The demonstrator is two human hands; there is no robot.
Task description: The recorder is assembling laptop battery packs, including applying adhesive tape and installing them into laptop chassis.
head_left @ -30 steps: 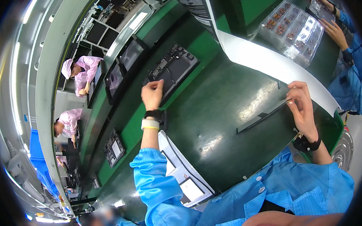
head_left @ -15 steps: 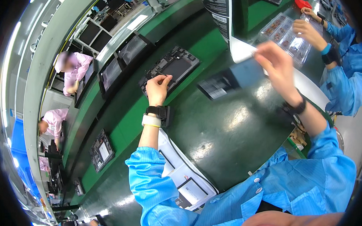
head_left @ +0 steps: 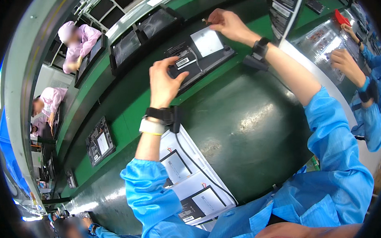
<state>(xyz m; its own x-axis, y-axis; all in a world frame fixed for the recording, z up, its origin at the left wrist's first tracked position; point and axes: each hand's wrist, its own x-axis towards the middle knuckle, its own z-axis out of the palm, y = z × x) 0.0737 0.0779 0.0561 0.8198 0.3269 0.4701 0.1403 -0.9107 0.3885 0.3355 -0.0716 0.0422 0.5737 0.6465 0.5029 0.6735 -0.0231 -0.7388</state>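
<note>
A flat black laptop battery [head_left: 189, 55] with a pale silver panel lies over an open laptop base [head_left: 215, 62] on the green bench strip. At the battery's left end, my left hand [head_left: 164, 79] has thumb and fingers spread around the corner, holding nothing I can see. My right hand [head_left: 227, 26] pinches at the far right edge of the battery's pale panel. A small yellowish tab, perhaps its lead, shows by those fingertips. The battery hides most of the base beneath. Both wrists wear dark bands; the left also has a white one.
A white tray [head_left: 218, 177] of similar batteries is near my left forearm. Farther left lies another open laptop base [head_left: 100, 142]. Framed panels [head_left: 128, 47] line the far ledge. A hanging printed sheet [head_left: 281, 13] and a co-worker's hand [head_left: 345, 65] are at right.
My right hand has carried the battery left and away from me, over the laptop base. My left hand's fingers have spread at its left end. The view has shifted slightly.
</note>
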